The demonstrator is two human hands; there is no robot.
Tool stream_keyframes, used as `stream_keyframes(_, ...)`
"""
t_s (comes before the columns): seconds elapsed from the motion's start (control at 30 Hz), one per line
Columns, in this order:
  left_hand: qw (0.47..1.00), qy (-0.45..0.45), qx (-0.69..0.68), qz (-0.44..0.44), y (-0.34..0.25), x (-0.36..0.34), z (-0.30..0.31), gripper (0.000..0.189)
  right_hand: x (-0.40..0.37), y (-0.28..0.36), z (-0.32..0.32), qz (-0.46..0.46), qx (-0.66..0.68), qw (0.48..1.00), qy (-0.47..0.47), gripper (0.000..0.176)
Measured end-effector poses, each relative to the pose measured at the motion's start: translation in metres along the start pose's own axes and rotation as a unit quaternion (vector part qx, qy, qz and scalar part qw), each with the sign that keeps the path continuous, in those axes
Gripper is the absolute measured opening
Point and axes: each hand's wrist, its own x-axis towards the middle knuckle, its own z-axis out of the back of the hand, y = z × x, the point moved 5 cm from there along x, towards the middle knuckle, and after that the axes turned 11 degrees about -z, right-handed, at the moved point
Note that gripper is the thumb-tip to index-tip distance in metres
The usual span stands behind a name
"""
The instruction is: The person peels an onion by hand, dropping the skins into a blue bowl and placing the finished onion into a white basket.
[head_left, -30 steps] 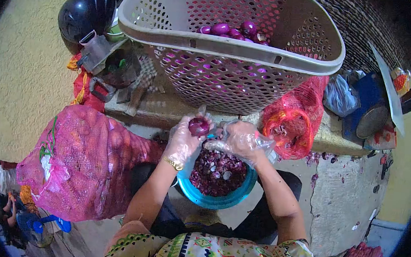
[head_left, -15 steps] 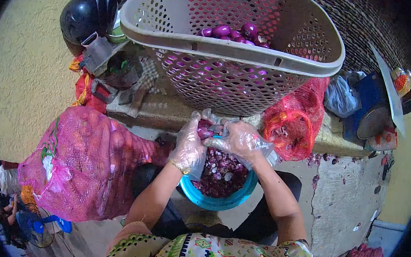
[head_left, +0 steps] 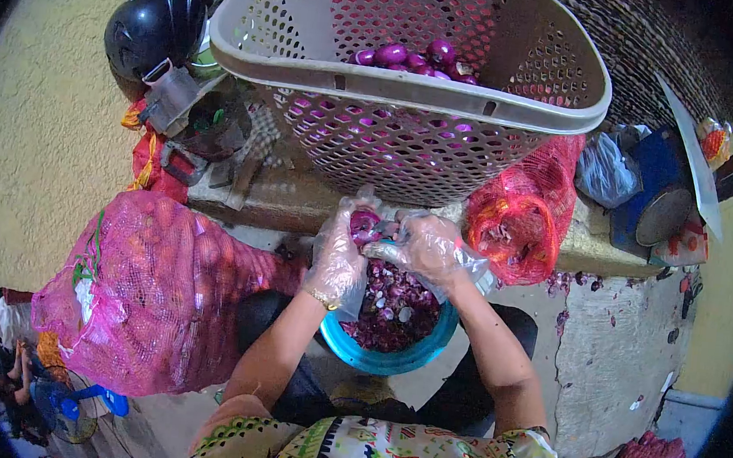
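Note:
My left hand [head_left: 339, 248], in a clear plastic glove, is closed around a purple onion [head_left: 364, 226] above the blue basin. My right hand [head_left: 430, 247], gloved too, is closed on a small knife [head_left: 386, 229], its blade against the onion; most of the knife is hidden by the fingers. Below both hands the blue basin [head_left: 399, 362] holds dark onion skins and pale trimmings [head_left: 390, 308]. Behind the hands stands a large grey perforated basket [head_left: 378, 82] with several peeled purple onions [head_left: 440, 54] in it.
A big pink net sack of onions [head_left: 155, 290] lies at the left. An open red net bag [head_left: 521, 233] is right of the basket, on a concrete ledge [head_left: 273, 209]. Black helmet [head_left: 141, 35] at upper left; a person's arm [head_left: 23, 374] shows at lower left.
My right hand's thumb and the knife have shifted slightly at the onion, which now shows more of its bright purple surface. The whole view has shifted a little.

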Motion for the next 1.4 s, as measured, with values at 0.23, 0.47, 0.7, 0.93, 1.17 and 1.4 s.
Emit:
stream_keyframes(0.23, 0.995, 0.002, -0.024, 0.097, 0.003, 0.003, 0.007, 0.042, -0.001, 0.002, 0.004, 0.003, 0.031, 0.999, 0.009, 0.068)
stream_keyframes(0.47, 0.992, 0.003, -0.081, 0.095, 0.011, 0.001, 0.0, 0.044, 0.0, -0.002, -0.001, 0.005, 0.018, 1.0, 0.003, 0.067)
stream_keyframes(0.7, 0.996, 0.011, -0.052, 0.073, 0.008, -0.001, -0.002, 0.042, -0.002, -0.003, 0.0, 0.003, 0.005, 1.0, -0.004, 0.064)
stream_keyframes(0.93, 0.993, 0.062, -0.067, 0.07, 0.005, -0.001, -0.004, 0.031, -0.002, 0.0, 0.001, 0.009, 0.013, 1.0, -0.005, 0.06)
stream_keyframes(1.17, 0.981, 0.118, -0.114, 0.106, 0.007, -0.003, -0.008, 0.026, 0.0, -0.004, -0.002, 0.021, 0.004, 0.999, -0.031, 0.062)
stream_keyframes(1.4, 0.989, 0.041, -0.107, 0.092, 0.005, -0.009, -0.012, 0.028, -0.001, 0.001, 0.003, 0.017, 0.005, 1.0, 0.001, 0.065)
